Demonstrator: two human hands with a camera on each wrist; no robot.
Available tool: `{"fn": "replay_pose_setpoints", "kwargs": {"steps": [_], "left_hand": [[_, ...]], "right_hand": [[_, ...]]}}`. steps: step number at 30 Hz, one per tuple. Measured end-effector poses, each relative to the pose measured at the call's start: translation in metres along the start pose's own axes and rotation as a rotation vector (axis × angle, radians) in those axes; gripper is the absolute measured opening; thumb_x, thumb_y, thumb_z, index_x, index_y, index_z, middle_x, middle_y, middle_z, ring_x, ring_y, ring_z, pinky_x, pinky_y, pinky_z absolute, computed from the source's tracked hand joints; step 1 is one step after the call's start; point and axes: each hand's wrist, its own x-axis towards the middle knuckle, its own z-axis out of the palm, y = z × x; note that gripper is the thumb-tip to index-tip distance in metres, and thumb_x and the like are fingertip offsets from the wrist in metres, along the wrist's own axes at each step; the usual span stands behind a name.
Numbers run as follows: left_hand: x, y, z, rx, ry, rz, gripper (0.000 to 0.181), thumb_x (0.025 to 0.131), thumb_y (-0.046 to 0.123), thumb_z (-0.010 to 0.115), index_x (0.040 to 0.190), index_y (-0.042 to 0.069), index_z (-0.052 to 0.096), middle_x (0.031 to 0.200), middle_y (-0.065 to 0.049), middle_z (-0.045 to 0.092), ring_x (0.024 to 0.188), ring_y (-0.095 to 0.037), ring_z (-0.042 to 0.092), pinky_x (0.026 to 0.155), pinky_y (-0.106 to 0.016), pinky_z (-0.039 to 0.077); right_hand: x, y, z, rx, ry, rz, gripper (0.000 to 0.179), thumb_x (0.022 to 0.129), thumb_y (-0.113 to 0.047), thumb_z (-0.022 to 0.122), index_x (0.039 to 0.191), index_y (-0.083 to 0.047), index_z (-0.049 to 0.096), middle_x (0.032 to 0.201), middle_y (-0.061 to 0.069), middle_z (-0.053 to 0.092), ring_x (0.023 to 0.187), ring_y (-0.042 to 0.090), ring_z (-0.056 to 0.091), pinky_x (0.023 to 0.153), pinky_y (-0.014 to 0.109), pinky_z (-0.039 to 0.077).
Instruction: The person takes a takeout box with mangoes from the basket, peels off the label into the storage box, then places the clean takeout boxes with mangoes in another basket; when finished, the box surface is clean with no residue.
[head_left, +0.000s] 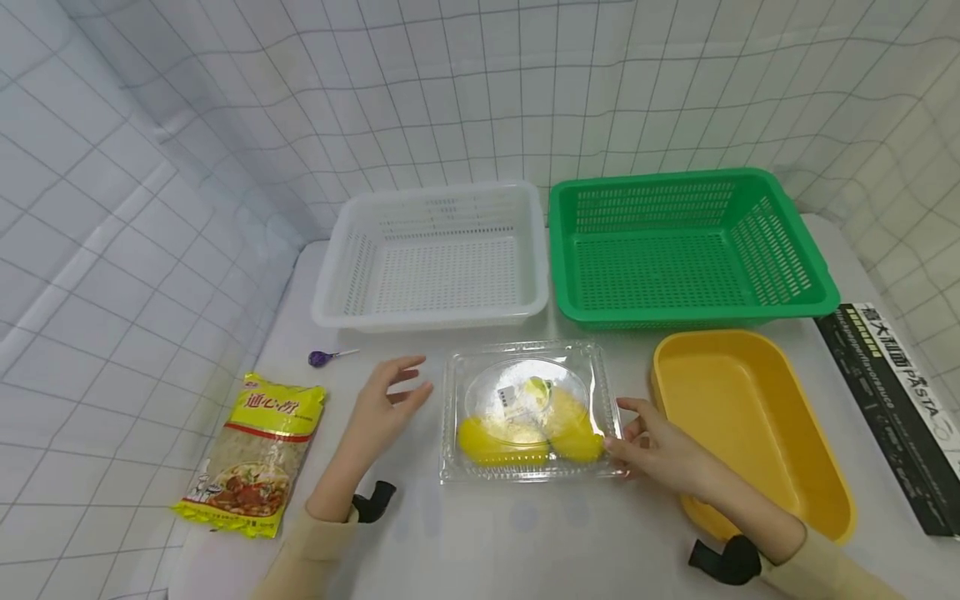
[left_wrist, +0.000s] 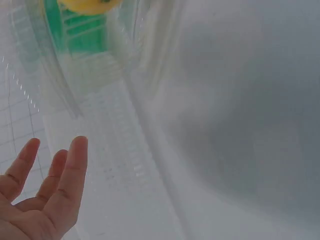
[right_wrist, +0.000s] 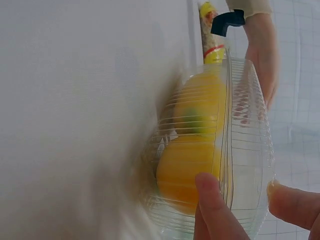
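Note:
A clear hinged plastic box [head_left: 461, 375], lid down, has yellow fruit-like pieces [head_left: 498, 442] inside. At its right edge my right hand [head_left: 656, 450] grips it by thumb and fingers; the right wrist view has the fingertips [right_wrist: 207, 187] on the box's side. My left hand [head_left: 382, 412] hovers just left of the box, fingers spread and slightly bent, touching nothing. In the left wrist view a gap shows between its fingertips [left_wrist: 77, 147] and the box's clear wall.
Behind stand a white basket [head_left: 431, 321] and a green basket [head_left: 697, 317]. A yellow tub [head_left: 738, 400] is at the right, with a black pasta box [head_left: 892, 417] beyond. Leftward lie a purple lollipop [head_left: 321, 358] and a yellow noodle packet [head_left: 255, 454].

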Motion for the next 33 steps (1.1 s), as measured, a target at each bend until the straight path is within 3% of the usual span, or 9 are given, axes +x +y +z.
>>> {"fn": "replay_pose_setpoints", "kwargs": {"steps": [4, 8, 12, 19, 25, 33], "left_hand": [[-0.001, -0.002, 0.013, -0.046, -0.157, -0.075, 0.054, 0.095, 0.022, 0.067, 0.142, 0.007, 0.046, 0.146, -0.018, 0.044, 0.126, -0.037, 0.055, 0.099, -0.049, 0.053], [0.0, -0.004, 0.018, -0.11, -0.229, -0.114, 0.061, 0.094, 0.024, 0.068, 0.147, 0.009, 0.041, 0.149, -0.019, 0.043, 0.122, -0.037, 0.058, 0.094, -0.044, 0.057], [0.002, -0.005, 0.019, -0.159, -0.247, -0.158, 0.064, 0.093, 0.024, 0.069, 0.148, 0.013, 0.039, 0.147, -0.021, 0.045, 0.12, -0.037, 0.058, 0.091, -0.041, 0.058], [0.005, -0.005, 0.018, -0.169, -0.287, -0.18, 0.064, 0.093, 0.023, 0.069, 0.148, 0.011, 0.038, 0.14, -0.023, 0.049, 0.12, -0.037, 0.056, 0.087, -0.038, 0.06], [0.008, -0.007, 0.017, -0.181, -0.316, -0.192, 0.063, 0.094, 0.02, 0.068, 0.148, 0.008, 0.039, 0.133, -0.023, 0.051, 0.11, -0.03, 0.061, 0.083, -0.037, 0.061], [0.009, -0.009, 0.018, -0.211, -0.328, -0.196, 0.064, 0.093, 0.019, 0.069, 0.147, 0.006, 0.038, 0.126, -0.022, 0.053, 0.099, -0.023, 0.062, 0.08, -0.035, 0.061]], "right_hand": [[0.0, 0.001, 0.001, 0.025, 0.002, 0.006, 0.077, 0.095, -0.02, 0.067, 0.147, 0.011, 0.02, 0.097, 0.014, 0.051, 0.079, 0.019, 0.062, 0.068, 0.03, 0.06], [0.0, 0.002, 0.001, 0.027, -0.002, -0.005, 0.077, 0.095, -0.02, 0.066, 0.148, 0.011, 0.019, 0.098, 0.015, 0.05, 0.079, 0.019, 0.062, 0.067, 0.032, 0.06], [0.0, 0.003, 0.001, 0.025, -0.005, -0.009, 0.077, 0.096, -0.019, 0.065, 0.148, 0.011, 0.018, 0.099, 0.015, 0.051, 0.079, 0.019, 0.062, 0.068, 0.033, 0.06], [0.0, 0.002, 0.001, 0.061, -0.009, -0.01, 0.077, 0.096, -0.018, 0.065, 0.148, 0.011, 0.017, 0.098, 0.017, 0.049, 0.08, 0.02, 0.063, 0.07, 0.035, 0.062], [-0.001, 0.0, 0.001, 0.111, -0.024, 0.009, 0.077, 0.096, -0.018, 0.065, 0.149, 0.011, 0.017, 0.1, 0.018, 0.047, 0.084, 0.021, 0.067, 0.074, 0.037, 0.062], [0.0, -0.001, -0.002, 0.023, -0.01, -0.025, 0.076, 0.095, -0.016, 0.066, 0.147, 0.015, 0.02, 0.098, 0.017, 0.052, 0.082, 0.019, 0.067, 0.071, 0.031, 0.062]]}}
